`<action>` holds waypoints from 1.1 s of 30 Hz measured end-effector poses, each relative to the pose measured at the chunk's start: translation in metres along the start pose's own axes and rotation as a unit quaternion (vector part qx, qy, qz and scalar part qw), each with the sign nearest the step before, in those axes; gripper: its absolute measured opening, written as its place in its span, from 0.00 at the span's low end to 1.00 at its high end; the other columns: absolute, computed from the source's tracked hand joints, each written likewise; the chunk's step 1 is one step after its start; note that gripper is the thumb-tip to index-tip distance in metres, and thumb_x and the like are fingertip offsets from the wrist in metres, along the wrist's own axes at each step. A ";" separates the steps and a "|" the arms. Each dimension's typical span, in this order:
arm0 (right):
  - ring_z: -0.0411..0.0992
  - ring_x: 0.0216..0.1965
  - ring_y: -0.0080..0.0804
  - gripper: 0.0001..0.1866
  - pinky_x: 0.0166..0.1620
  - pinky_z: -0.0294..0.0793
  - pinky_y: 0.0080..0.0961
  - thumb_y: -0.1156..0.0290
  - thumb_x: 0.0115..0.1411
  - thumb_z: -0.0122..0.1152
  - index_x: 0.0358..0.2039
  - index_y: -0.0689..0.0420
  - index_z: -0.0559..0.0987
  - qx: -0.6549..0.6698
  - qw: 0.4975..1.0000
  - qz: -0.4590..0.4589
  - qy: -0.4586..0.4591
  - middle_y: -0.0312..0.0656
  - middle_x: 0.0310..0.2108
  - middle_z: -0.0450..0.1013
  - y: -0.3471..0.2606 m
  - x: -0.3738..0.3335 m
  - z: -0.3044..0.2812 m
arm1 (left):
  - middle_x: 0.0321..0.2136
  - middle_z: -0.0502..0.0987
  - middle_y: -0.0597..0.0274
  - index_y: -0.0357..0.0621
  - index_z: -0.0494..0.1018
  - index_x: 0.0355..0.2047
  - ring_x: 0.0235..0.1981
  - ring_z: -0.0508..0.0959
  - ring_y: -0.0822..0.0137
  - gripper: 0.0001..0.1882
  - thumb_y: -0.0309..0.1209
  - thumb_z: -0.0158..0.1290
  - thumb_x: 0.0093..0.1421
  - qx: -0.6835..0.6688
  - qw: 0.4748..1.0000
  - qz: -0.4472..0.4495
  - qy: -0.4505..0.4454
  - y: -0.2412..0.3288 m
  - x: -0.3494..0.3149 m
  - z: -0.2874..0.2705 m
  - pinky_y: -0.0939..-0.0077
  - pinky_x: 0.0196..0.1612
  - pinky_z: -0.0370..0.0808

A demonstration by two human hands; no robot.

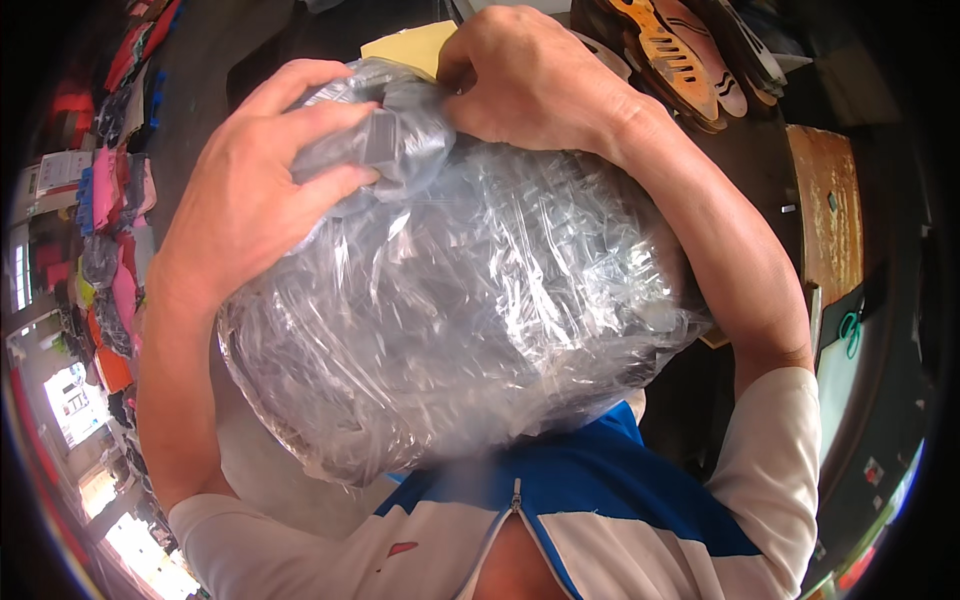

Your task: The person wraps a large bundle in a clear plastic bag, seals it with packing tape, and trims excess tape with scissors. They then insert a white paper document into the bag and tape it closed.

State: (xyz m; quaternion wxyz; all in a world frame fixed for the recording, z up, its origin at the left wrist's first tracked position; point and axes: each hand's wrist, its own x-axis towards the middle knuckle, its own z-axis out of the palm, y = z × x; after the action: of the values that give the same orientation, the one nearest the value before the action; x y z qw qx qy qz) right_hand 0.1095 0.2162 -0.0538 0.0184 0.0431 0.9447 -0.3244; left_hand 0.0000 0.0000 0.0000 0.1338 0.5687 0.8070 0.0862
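Observation:
A large, bulging clear plastic bag [440,310] leans against my chest, wrinkled and shiny; its contents are hard to make out. My left hand [265,175] curls its fingers and thumb over the bunched plastic at the bag's upper end. Beside it, my right hand [530,80] is closed, with fingertips against the edge of that bunched plastic. Whatever lies between those right fingers is hidden. A yellow sheet or card [410,48] shows just beyond the bunched plastic, close to the right fingertips.
Several flat shoe-sole-shaped pieces [665,55], one orange, lie at the far right on the dark surface. A rusty-brown board [828,215] and green-handled scissors [850,330] are along the right side. Piles of colourful material [105,200] line the left.

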 end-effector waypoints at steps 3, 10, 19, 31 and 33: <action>0.81 0.36 0.50 0.14 0.45 0.79 0.39 0.70 0.48 0.61 0.34 0.64 0.86 0.023 0.996 -0.053 0.069 0.57 0.29 0.79 0.009 0.003 0.015 | 0.66 0.68 0.52 0.37 0.80 0.51 0.65 0.72 0.54 0.23 0.23 0.64 0.53 -0.002 1.000 0.030 0.002 -0.004 0.001 0.000 0.65 0.65 0.69; 0.76 0.55 0.45 0.41 0.57 0.77 0.38 0.72 0.50 0.72 0.67 0.60 0.68 0.198 0.967 -0.160 0.017 0.54 0.54 0.76 0.007 -0.003 0.000 | 0.71 0.62 0.51 0.36 0.76 0.57 0.72 0.61 0.53 0.27 0.31 0.64 0.57 -0.145 0.988 0.049 0.037 -0.016 -0.001 0.022 0.59 0.72 0.60; 0.78 0.48 0.50 0.30 0.53 0.78 0.39 0.69 0.48 0.73 0.53 0.58 0.78 0.026 0.963 -0.225 0.142 0.50 0.47 0.76 -0.021 0.002 0.024 | 0.54 0.79 0.55 0.29 0.73 0.58 0.52 0.79 0.67 0.22 0.25 0.53 0.65 -0.467 0.876 -0.115 0.038 -0.055 -0.025 0.022 0.72 0.59 0.74; 0.79 0.44 0.48 0.28 0.53 0.79 0.37 0.68 0.49 0.69 0.55 0.54 0.82 0.012 0.981 -0.165 0.100 0.50 0.47 0.75 -0.023 0.003 0.007 | 0.35 0.84 0.55 0.30 0.79 0.41 0.35 0.82 0.66 0.12 0.28 0.56 0.62 -0.224 0.959 -0.141 0.100 -0.046 -0.003 0.044 0.71 0.42 0.77; 0.79 0.44 0.48 0.28 0.53 0.79 0.37 0.68 0.50 0.68 0.54 0.54 0.82 -0.007 0.981 -0.164 0.099 0.50 0.47 0.75 -0.024 0.002 0.007 | 0.35 0.84 0.58 0.30 0.79 0.42 0.36 0.82 0.69 0.11 0.26 0.54 0.64 -0.323 0.929 -0.147 0.107 -0.055 -0.004 0.047 0.74 0.42 0.77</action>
State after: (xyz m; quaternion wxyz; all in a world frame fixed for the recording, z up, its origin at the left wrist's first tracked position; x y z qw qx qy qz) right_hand 0.1055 0.1931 -0.0444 -0.1283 -0.0809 0.9382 -0.3110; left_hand -0.0334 -0.0230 -0.0599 0.2342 0.3574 0.8193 0.3822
